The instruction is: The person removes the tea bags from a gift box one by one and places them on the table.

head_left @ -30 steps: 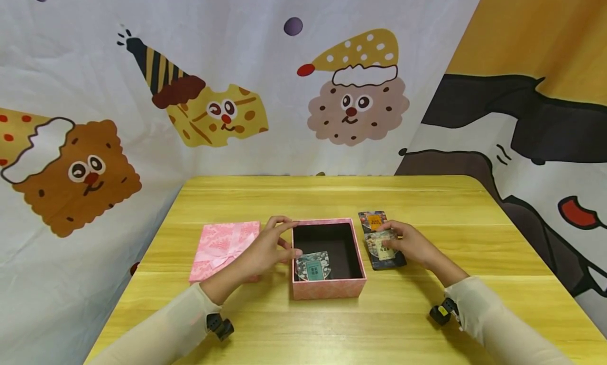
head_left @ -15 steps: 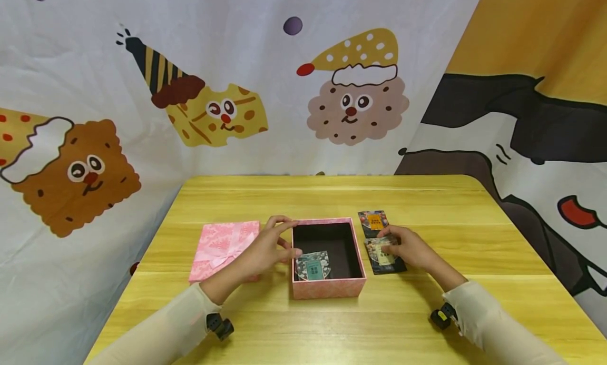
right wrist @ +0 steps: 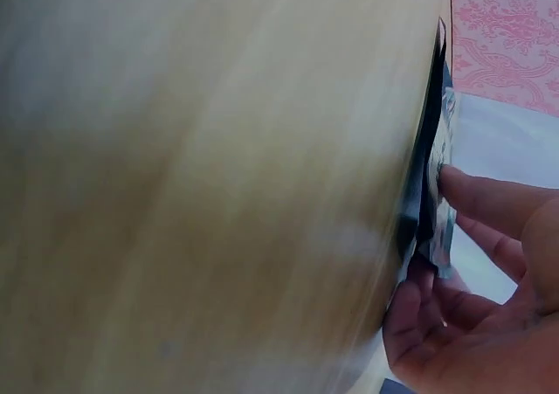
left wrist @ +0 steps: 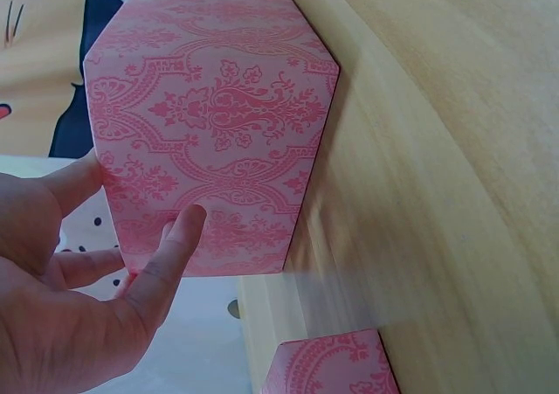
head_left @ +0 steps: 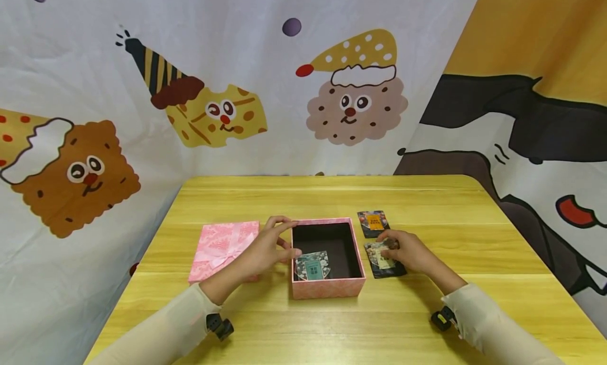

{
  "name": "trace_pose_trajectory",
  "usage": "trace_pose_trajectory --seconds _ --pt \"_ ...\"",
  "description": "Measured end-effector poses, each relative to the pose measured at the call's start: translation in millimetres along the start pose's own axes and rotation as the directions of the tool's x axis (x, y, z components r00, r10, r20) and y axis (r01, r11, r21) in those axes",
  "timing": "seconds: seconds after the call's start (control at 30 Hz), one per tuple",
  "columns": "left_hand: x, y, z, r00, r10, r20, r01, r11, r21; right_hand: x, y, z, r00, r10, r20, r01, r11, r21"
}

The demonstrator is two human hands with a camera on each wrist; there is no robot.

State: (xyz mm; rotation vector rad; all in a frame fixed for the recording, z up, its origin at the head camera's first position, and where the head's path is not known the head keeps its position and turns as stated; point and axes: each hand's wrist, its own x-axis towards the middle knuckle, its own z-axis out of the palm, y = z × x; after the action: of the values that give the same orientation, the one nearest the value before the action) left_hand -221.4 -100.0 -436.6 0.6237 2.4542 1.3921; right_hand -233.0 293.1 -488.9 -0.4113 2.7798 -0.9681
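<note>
An open pink patterned box (head_left: 329, 288) with a dark inside stands mid-table. My left hand (head_left: 265, 248) touches its left side, thumb against the wall and index finger at the far corner. In the left wrist view that thumb lies along the box wall (left wrist: 227, 106). A green-labelled sachet (head_left: 314, 269) lies inside the box at the near left. Right of the box, my right hand (head_left: 411, 252) pinches a yellow-labelled sachet (head_left: 379, 254), its thumb on top. Dark foil (head_left: 386, 273) shows beneath it. The right wrist view shows the sachet edge-on (right wrist: 437, 167) close to the tabletop.
An orange-labelled sachet (head_left: 373, 223) lies just behind the right hand. To the left, partly behind the left forearm, lies the pink box lid (head_left: 223, 244) with a ribbon bow. A printed cartoon curtain (head_left: 284, 128) hangs behind the wooden table (head_left: 303, 328).
My right hand has slid the yellow-labelled sachet towards me, apart from the orange-labelled one, and its fingers now pinch it at the right edge. My left hand and the box have stayed put.
</note>
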Motion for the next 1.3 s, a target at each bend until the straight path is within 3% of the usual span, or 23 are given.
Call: trace_pose_trajectory --seconds 0.23,0.57,0.83,1.3 --pt "0.1 -1.4 0.1 1.000 -0.006 -0.003 0.006 1.000 -0.006 -2 -1 -1 0.996 -0.060 -0.065 0.050 0.988 -0.145" --pt "-0.2 -1.5 0.4 1.000 -0.007 -0.005 0.007 1.000 -0.013 -4 -5 -1 0.997 -0.039 -0.073 0.027 0.987 -0.160" --pt "-0.3 -0.8 0.3 1.000 -0.007 -0.004 0.007 1.000 -0.015 -3 -9 -4 0.997 -0.034 -0.075 0.024 0.992 -0.123" --pt "-0.8 0.0 -0.5 1.000 0.005 0.000 -0.005 1.000 -0.002 -4 -30 -5 0.998 -0.057 -0.034 0.058 0.998 0.039"
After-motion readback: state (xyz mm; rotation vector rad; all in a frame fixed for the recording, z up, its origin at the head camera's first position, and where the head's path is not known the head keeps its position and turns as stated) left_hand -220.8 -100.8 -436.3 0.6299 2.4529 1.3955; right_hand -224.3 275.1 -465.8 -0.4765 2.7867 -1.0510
